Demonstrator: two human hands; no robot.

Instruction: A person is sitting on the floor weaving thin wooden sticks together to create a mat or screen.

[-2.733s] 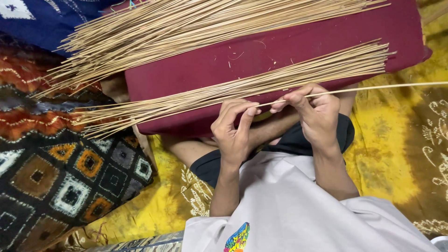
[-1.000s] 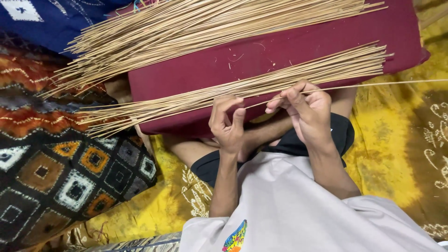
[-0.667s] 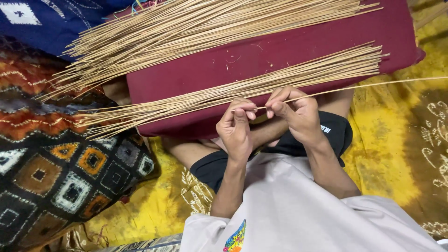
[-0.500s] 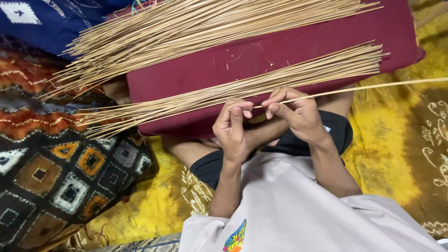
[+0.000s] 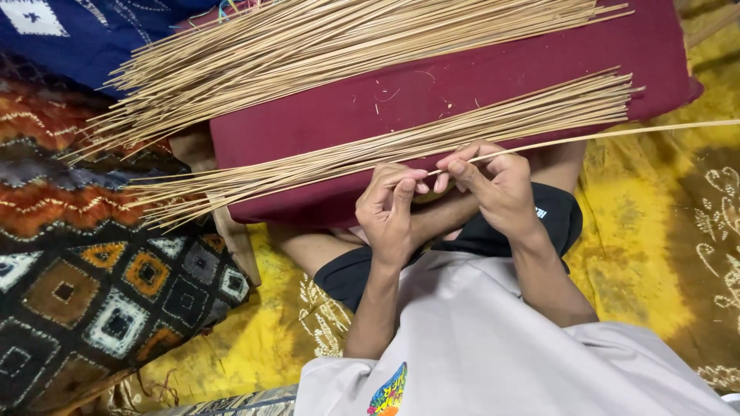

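right hand [image 5: 501, 192] pinches one stick [image 5: 617, 134] | left hand [image 5: 393, 208] closed at its end | two stick piles [image 5: 432, 139] on maroon cushion [image 5: 478, 85], unhandled

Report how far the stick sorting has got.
Two heaps of thin sticks lie on the maroon cushion: a large far heap and a smaller near heap. Which is finished cannot be told. In hand: one single stick, pinched by the right hand, its end meeting the left hand. It has not yet joined either heap.
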